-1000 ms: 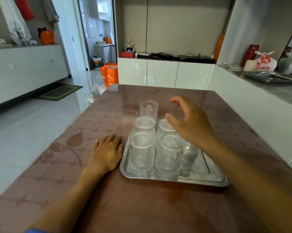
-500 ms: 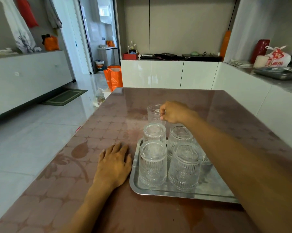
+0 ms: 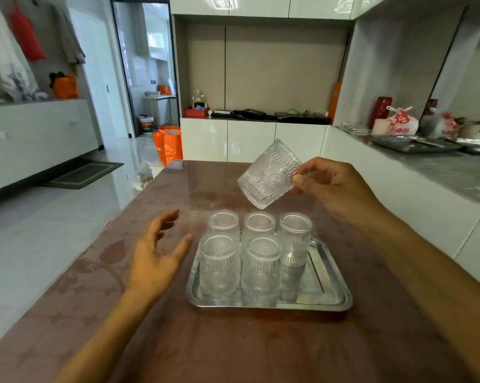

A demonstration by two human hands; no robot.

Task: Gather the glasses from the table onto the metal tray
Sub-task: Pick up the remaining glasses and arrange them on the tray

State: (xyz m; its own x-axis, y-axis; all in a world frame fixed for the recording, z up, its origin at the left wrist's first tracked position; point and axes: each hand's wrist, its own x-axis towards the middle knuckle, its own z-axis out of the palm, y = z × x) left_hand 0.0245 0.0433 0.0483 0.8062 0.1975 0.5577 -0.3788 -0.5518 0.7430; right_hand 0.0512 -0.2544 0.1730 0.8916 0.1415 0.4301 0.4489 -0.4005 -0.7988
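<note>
A metal tray (image 3: pixel 327 295) lies on the brown patterned table (image 3: pixel 233 349). Several ribbed clear glasses stand upside down on its left and back part, among them a front-left glass (image 3: pixel 219 265) and a back-right glass (image 3: pixel 295 237). My right hand (image 3: pixel 335 186) holds one more ribbed glass (image 3: pixel 268 175) by its rim, tilted in the air above and behind the tray. My left hand (image 3: pixel 157 252) hovers open just left of the tray, fingers spread, holding nothing.
A white counter (image 3: pixel 440 172) with trays, bags and a red vase runs along the table's right side. White cabinets stand behind the table's far edge. An orange bag (image 3: pixel 168 145) sits on the floor at the far left corner.
My right hand has lifted the glass off the table behind the tray and tilted it in the air. My left hand has risen from lying flat on the table.
</note>
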